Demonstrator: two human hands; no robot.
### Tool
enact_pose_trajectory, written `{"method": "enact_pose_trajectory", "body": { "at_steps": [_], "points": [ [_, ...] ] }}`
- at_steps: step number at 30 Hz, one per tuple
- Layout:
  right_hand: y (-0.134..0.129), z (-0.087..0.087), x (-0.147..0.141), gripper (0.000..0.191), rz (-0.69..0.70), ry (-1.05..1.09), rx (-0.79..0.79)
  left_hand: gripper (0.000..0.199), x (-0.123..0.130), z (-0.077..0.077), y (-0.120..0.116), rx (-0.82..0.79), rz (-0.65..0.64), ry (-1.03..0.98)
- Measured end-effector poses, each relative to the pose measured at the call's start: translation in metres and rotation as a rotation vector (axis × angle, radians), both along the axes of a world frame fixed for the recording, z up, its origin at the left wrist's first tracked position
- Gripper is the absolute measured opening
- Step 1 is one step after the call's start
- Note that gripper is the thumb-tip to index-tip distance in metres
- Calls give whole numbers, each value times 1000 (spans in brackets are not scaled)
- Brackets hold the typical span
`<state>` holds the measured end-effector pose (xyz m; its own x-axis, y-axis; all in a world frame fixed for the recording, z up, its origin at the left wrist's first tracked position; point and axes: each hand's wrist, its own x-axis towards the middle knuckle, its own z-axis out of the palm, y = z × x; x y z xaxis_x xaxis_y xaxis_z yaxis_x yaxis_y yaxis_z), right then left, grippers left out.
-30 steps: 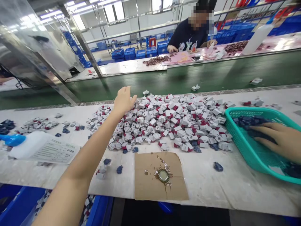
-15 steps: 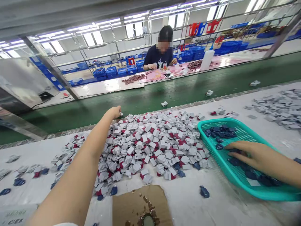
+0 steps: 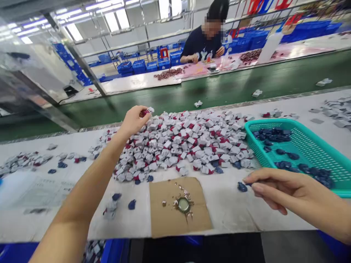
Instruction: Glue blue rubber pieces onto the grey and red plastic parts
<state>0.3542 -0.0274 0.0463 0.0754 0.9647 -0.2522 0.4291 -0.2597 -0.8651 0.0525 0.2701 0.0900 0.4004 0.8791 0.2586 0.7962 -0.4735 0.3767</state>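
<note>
My left hand is closed, pinching a small white-and-dark-red plastic piece above the far left edge of a large pile of similar pieces. My right hand hovers over the near table, outside the teal basket. Its thumb and forefinger are pressed together on a dark blue plastic piece, of which only a sliver shows. Just beyond those fingertips, another dark blue piece lies on the table. More dark blue pieces lie inside the basket in separate clusters.
A cardboard sheet with a round cap and brown splashes lies in front. Beyond the pile runs a green conveyor belt carrying a few white pieces. A co-worker sits across it. Blue bins stand below the table edge.
My right hand has come out of the basket toward the near table, pinching a piece. My left hand has drawn back from the belt's edge with its piece. The view has tilted down.
</note>
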Motion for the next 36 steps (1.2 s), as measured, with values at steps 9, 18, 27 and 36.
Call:
{"method": "enact_pose_trajectory", "body": {
  "at_steps": [9,18,27,36],
  "points": [
    [18,-28,-104,33,479,-399,539,29,-44,-56,-231,-619,13,-932],
    [26,-48,-136,34,543,-818,915,29,-48,-87,-284,-865,277,-1431],
    [28,-37,-134,30,584,-767,852,31,-44,-86,-279,-921,262,-1547],
    [20,-1,-163,13,275,-230,667,28,-34,-74,-287,-950,146,-1524]
  ]
}}
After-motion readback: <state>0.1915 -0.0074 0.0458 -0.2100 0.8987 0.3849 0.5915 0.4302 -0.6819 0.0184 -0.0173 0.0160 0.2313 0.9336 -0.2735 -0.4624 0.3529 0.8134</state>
